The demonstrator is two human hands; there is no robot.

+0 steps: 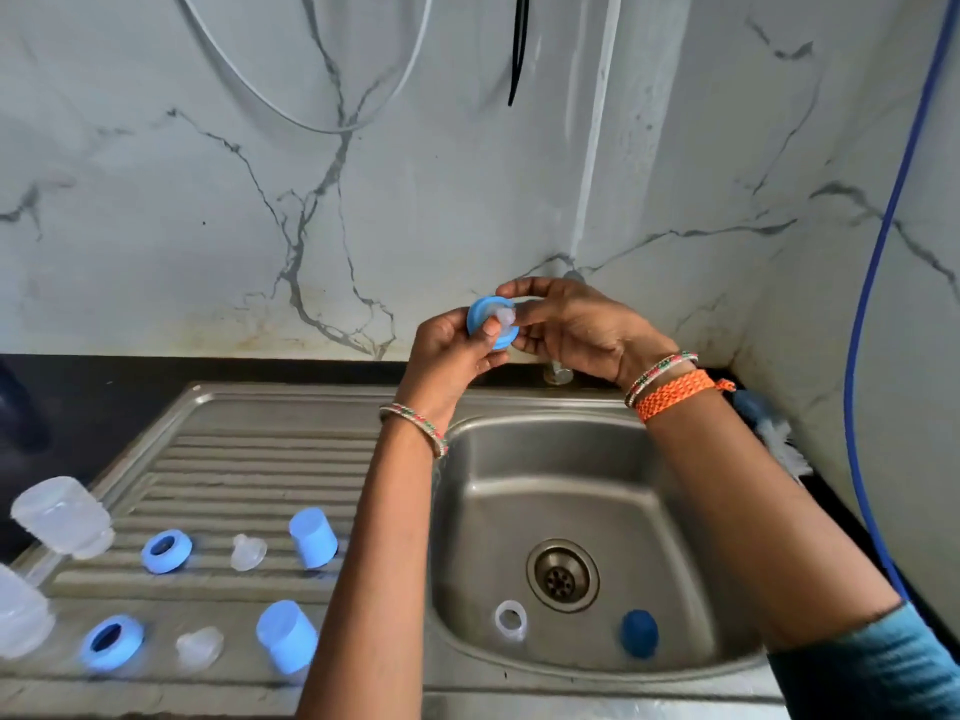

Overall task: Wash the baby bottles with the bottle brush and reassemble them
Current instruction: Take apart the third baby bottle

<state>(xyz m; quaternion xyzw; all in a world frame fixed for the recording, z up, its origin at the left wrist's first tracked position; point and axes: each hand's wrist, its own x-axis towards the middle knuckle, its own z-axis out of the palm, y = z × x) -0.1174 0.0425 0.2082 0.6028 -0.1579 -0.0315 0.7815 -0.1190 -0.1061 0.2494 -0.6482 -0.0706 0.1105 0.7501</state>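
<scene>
While both hands are raised above the steel sink basin [561, 459], the left hand [452, 350] is curling its fingers and thumb around a blue screw ring [485, 324], and the right hand [566, 330] is pinching the clear silicone teat [505, 318] that is sitting at the ring's centre. Whether the teat is fully seated in the ring is hard to tell. Down in the basin, a clear teat [510, 619] is lying near the drain [562, 575], with a dark blue cap [639, 632] resting to its right. On the ribbed drainboard [249, 459] to the left, two rows of parts are lying apart from one another: a clear bottle [65, 517], a blue ring [167, 550], a small clear teat [248, 552] and a light blue cap [312, 537] in the far row; another clear bottle [21, 613], a second blue ring [111, 641], a further teat [200, 648] and another light blue cap [287, 636] in the near row. A bottle brush [774, 428] is lying on the counter at the sink's right edge, partly hidden by the right forearm.
</scene>
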